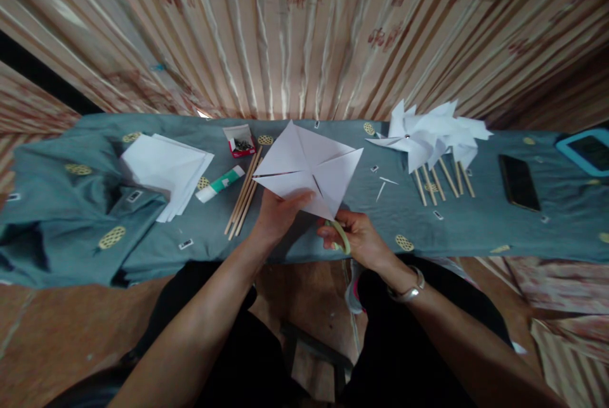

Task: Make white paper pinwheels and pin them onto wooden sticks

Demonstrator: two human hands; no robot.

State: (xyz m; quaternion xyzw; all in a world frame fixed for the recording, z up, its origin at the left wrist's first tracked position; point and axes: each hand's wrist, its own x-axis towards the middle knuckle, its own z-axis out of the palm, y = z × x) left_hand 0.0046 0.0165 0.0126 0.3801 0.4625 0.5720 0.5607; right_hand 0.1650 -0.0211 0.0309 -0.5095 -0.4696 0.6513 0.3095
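Observation:
A square sheet of white paper (307,167) is held up above the cloth, with cuts running in from its corners towards the middle. My left hand (283,208) is closed on its lower left edge, thumb on top. At the sheet's bottom corner my right hand (349,236) grips scissors by their pale green handles (343,238); the blades are hidden by the paper. Close to the left of the sheet lie several thin wooden sticks (244,195), a green and white glue stick (221,184) and a small red and white box (239,141) of dark metal pieces.
Several white paper pinwheels (431,135) on sticks lie to the right, near a dark phone (519,182) and a blue-framed device (587,151). A stack of white paper (164,170) lies left. Thin paper scraps (384,186) dot the green cloth (304,240). Behind hangs a curtain (285,33).

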